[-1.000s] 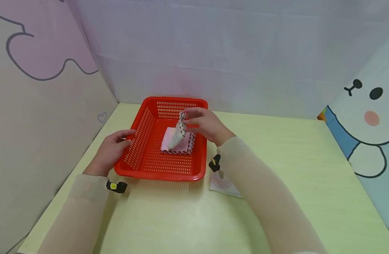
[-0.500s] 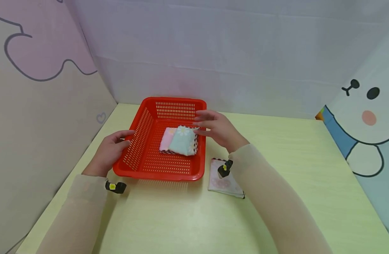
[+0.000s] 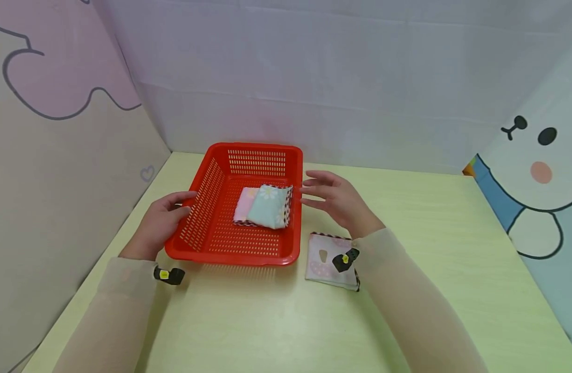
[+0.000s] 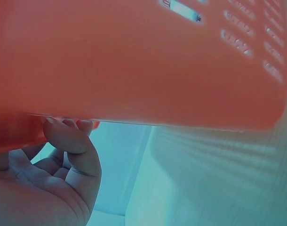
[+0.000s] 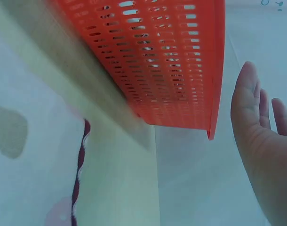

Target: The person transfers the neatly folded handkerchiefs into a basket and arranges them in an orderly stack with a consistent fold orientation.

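A red slotted plastic basket (image 3: 234,259) stands toward the back left of the table. My left hand (image 3: 157,224) grips its left rim, with the fingers curled at the edge in the left wrist view. Inside lies a pink folded handkerchief (image 3: 242,206), partly covered by a pale green folded handkerchief (image 3: 267,208) with a daisy print and a checked edge. My right hand (image 3: 339,202) hovers just outside the right rim, fingers spread and holding nothing. Below its wrist a white-pink folded handkerchief (image 3: 318,267) with a dark trimmed edge lies on the table.
The pale yellow-green table (image 3: 248,321) ends against a whitish wall covering (image 3: 342,93) at the back. Printed side panels stand left and right, the right one with a cartoon face (image 3: 542,155). Small black wrist cameras sit on both sleeves.
The pale green handkerchief, upright at my right fingers before, now lies flat on the pink one. My right hand has let go and moved right, out of the basket. The left hand stays put.
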`<move>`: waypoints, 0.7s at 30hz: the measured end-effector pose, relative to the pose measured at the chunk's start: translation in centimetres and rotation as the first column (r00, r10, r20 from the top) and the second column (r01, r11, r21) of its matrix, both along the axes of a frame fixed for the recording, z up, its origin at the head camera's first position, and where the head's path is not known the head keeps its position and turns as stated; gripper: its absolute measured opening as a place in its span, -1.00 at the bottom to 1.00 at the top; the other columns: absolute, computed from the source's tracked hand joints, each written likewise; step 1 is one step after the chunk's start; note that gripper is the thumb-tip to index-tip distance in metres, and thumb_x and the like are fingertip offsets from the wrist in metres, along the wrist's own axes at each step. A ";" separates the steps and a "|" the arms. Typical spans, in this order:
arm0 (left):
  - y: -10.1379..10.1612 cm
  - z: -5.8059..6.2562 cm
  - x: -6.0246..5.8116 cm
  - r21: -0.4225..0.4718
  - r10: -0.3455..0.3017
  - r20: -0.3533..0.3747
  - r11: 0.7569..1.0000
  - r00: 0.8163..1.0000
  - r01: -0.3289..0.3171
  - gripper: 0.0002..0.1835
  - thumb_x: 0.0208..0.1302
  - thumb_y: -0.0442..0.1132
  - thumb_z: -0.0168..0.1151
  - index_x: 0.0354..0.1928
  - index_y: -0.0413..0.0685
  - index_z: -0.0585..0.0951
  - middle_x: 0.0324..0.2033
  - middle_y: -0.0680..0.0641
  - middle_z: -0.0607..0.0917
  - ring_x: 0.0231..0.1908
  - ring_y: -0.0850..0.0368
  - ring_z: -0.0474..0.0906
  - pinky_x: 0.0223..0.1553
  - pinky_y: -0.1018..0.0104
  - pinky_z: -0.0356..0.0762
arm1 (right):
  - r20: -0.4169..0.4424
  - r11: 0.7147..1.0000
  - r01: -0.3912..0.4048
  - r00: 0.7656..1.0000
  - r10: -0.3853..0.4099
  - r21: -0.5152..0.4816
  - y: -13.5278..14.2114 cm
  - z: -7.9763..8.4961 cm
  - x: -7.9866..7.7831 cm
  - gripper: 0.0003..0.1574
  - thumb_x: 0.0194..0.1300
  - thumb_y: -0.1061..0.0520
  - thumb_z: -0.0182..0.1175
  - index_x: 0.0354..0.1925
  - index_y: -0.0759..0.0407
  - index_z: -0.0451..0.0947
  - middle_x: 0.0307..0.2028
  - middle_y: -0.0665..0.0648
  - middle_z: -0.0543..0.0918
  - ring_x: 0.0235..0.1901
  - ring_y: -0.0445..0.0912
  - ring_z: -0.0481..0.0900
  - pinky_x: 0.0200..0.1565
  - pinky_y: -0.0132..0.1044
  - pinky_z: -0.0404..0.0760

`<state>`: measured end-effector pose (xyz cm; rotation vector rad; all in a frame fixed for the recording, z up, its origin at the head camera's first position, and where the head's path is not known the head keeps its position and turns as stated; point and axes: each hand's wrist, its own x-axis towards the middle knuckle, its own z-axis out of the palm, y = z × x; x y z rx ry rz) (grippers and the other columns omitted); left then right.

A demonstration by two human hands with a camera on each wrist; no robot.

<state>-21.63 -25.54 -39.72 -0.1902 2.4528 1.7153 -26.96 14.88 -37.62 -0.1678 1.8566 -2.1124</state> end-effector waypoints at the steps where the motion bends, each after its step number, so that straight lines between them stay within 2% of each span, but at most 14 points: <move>1: 0.0 0.0 0.0 0.001 0.000 -0.001 1.000 1.000 0.000 -0.50 0.62 -0.12 -0.03 0.53 0.07 0.38 0.34 -0.26 0.39 0.13 -0.25 0.47 -0.09 0.22 0.70 | 0.000 1.000 0.005 1.000 -0.005 0.001 0.3 -0.1 0.1 -0.37 0.50 0.17 0.18 0.47 0.15 0.36 0.31 0.33 0.45 0.29 0.25 0.48 0.17 0.01 0.60; 5: 0.0 0.0 0.0 -0.001 0.002 -0.001 1.000 1.000 -0.002 -0.49 0.62 -0.11 -0.02 0.53 0.08 0.38 0.34 -0.25 0.40 0.14 -0.25 0.47 -0.08 0.22 0.70 | -0.001 1.000 0.017 1.000 -0.017 -0.008 1.3 -0.4 0.7 -0.40 0.52 0.20 0.16 0.45 0.15 0.37 0.30 0.33 0.43 0.34 0.32 0.40 0.14 -0.03 0.63; 10: -0.1 -0.1 0.0 -0.004 0.009 0.004 1.000 1.000 -0.009 -0.48 0.62 -0.09 0.00 0.53 0.11 0.37 0.36 -0.23 0.39 0.15 -0.25 0.47 -0.07 0.20 0.70 | -0.015 0.999 0.032 0.999 -0.032 -0.003 2.6 -1.0 1.6 -0.41 0.53 0.19 0.14 0.46 0.15 0.36 0.26 0.26 0.48 0.34 0.34 0.39 0.12 -0.08 0.64; 16: -0.1 -0.1 -0.1 0.004 0.006 0.003 1.000 1.000 -0.006 -0.49 0.62 -0.11 -0.02 0.53 0.11 0.37 0.36 -0.25 0.39 0.15 -0.26 0.46 -0.09 0.20 0.70 | -0.018 0.999 0.036 0.999 -0.036 0.011 4.5 -1.8 3.1 -0.40 0.57 0.23 0.08 0.49 0.15 0.30 0.31 0.32 0.41 0.34 0.38 0.37 0.12 -0.05 0.65; 21: 0.0 -0.1 0.0 -0.001 0.007 0.005 1.000 1.000 -0.007 -0.49 0.62 -0.12 -0.03 0.53 0.10 0.37 0.36 -0.24 0.38 0.15 -0.26 0.45 -0.09 0.22 0.70 | -0.019 0.998 0.056 0.998 -0.055 0.011 5.9 -2.7 4.4 -0.38 0.56 0.24 0.08 0.51 0.17 0.27 0.32 0.37 0.37 0.27 0.27 0.49 0.12 -0.02 0.64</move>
